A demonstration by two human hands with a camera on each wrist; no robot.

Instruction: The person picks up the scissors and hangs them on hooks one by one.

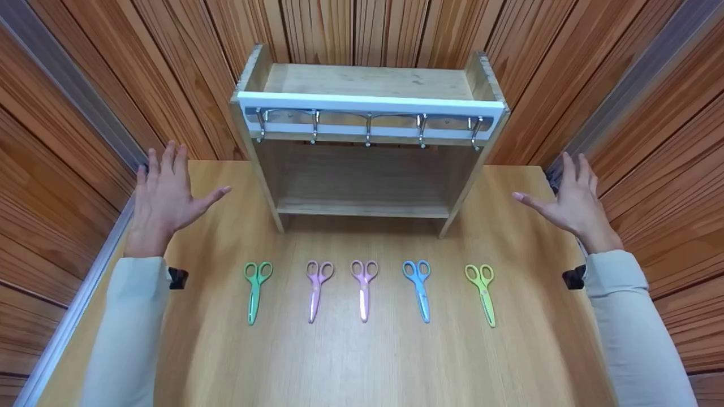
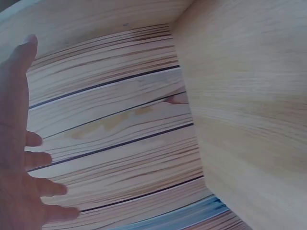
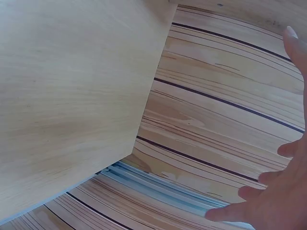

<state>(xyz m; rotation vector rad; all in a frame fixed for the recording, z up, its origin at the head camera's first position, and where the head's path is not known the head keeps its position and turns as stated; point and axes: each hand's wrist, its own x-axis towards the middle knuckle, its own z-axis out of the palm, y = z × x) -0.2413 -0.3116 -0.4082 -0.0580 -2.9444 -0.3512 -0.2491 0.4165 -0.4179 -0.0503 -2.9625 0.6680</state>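
Note:
Both hands are held out with straight fingers and nothing in them. In the head view, my left hand (image 1: 164, 198) is over the left side of the table, thumb pointing toward the rack. My right hand (image 1: 577, 203) mirrors it on the right. Between the forearms lies a row of scissors, handles away from me: green scissors (image 1: 254, 291), purple scissors (image 1: 315, 291), pink-purple scissors (image 1: 364, 291), blue scissors (image 1: 421, 291) and yellow-green scissors (image 1: 485, 294). Behind them stands a wooden rack (image 1: 362, 181), its white front rail (image 1: 339, 103) fitted with several metal hooks (image 1: 368, 130).
Wood-plank walls (image 1: 322, 31) close in the back and both sides of the table (image 1: 367, 367). Grey metal strips (image 1: 90, 282) run along the corners and the left edge. The rack's upper shelf (image 1: 367, 82) sits behind the hook rail, and a lower shelf opens beneath it.

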